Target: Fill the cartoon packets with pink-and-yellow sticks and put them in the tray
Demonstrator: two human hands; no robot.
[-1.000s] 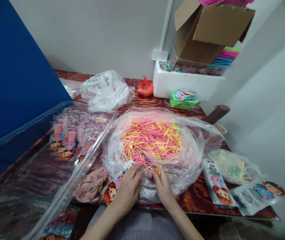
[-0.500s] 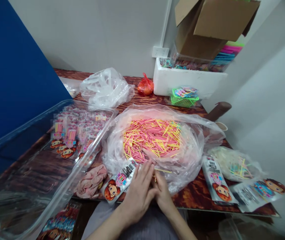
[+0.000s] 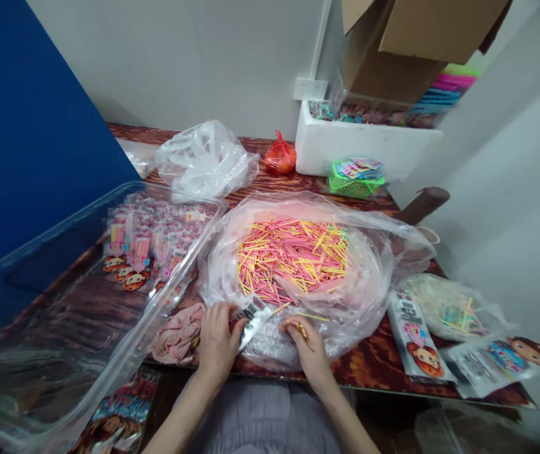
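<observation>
My left hand [image 3: 219, 340] is closed on a printed silver pouch [image 3: 255, 315] at the front edge of the clear plastic bag [image 3: 369, 296], covering the pouch's lower part. Pinched in the fingers of my right hand [image 3: 311, 354] is a small bunch of thin sticks [image 3: 299, 328], yellow ends showing. Between the hands there is a gap over crumpled plastic. Just beyond them, the opened bag holds a heap of loose pink and yellow sticks [image 3: 293, 258]. A pink cloth [image 3: 178, 334] lies left of my left hand.
At left stands a clear plastic tub [image 3: 156, 315] with many filled packets [image 3: 151, 236]. More pouches [image 3: 419, 340] and a small bag of sticks [image 3: 459, 309] lie right. Behind are a green basket [image 3: 356, 184], a white foam box [image 3: 364, 145] and a red bag [image 3: 280, 156].
My hands, together half a second ago, have moved apart. The left has shifted left over the pouch; the right still holds its bunch of sticks. The view has shifted slightly.
</observation>
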